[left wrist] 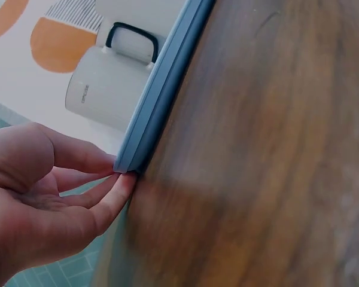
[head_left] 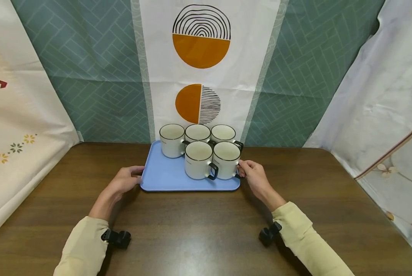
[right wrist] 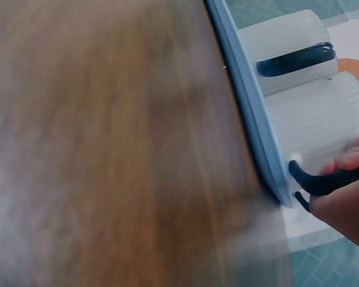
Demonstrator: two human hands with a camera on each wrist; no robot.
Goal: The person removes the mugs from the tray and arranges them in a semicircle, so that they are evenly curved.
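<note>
A blue tray (head_left: 161,176) lies on the brown table and carries several white mugs with black handles, three in a back row and two in front. My left hand (head_left: 128,179) is at the tray's left edge; in the left wrist view the left hand (left wrist: 116,170) pinches the tray rim (left wrist: 161,84) between thumb and fingers, with a mug (left wrist: 105,86) beyond. My right hand (head_left: 252,174) is at the tray's right edge beside the front right mug (head_left: 226,161). In the right wrist view its fingers (right wrist: 350,161) curl over that mug's black handle (right wrist: 317,179), next to the tray rim (right wrist: 245,89).
The wooden table (head_left: 199,226) stretches wide in front of the tray. Patterned cloth backdrops (head_left: 99,76) hang close behind and on both sides. Black wrist camera mounts (head_left: 117,237) sit under both sleeves.
</note>
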